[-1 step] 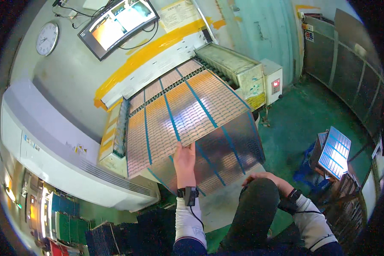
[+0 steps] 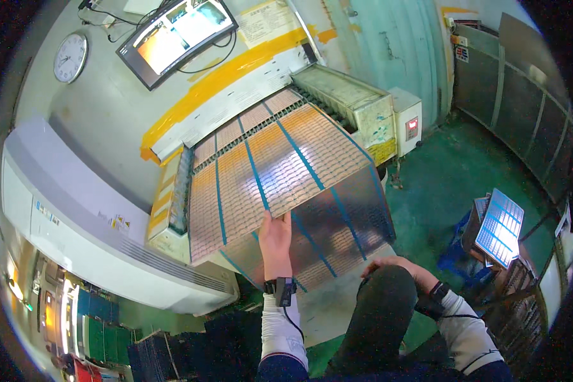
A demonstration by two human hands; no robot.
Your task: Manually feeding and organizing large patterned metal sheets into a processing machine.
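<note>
A wide copper-coloured circuit board panel (image 2: pixel 274 172) with rows of fine pattern and blue stripes lies across the roller conveyor (image 2: pixel 344 118). At its near edge, my left hand (image 2: pixel 275 239) grips the panel, with the thumb and fingertips at the edge; part of the grip is hidden. Beneath that edge, a shiny slanted surface (image 2: pixel 344 216) shows the same striped pattern, seemingly as a reflection. My right hand (image 2: pixel 404 264) rests against my raised knee (image 2: pixel 385 299), away from the panel, its fingers loosely extended and partly covered by the knee.
Another copper-coloured panel (image 2: pixel 248 121) is further back on the rollers. A white cabinet-like unit (image 2: pixel 108 216) stands left, and a control box (image 2: pixel 407 124) right. A striped panel (image 2: pixel 500 226) lies on a stack at the right. A monitor (image 2: pixel 175 41) hangs above.
</note>
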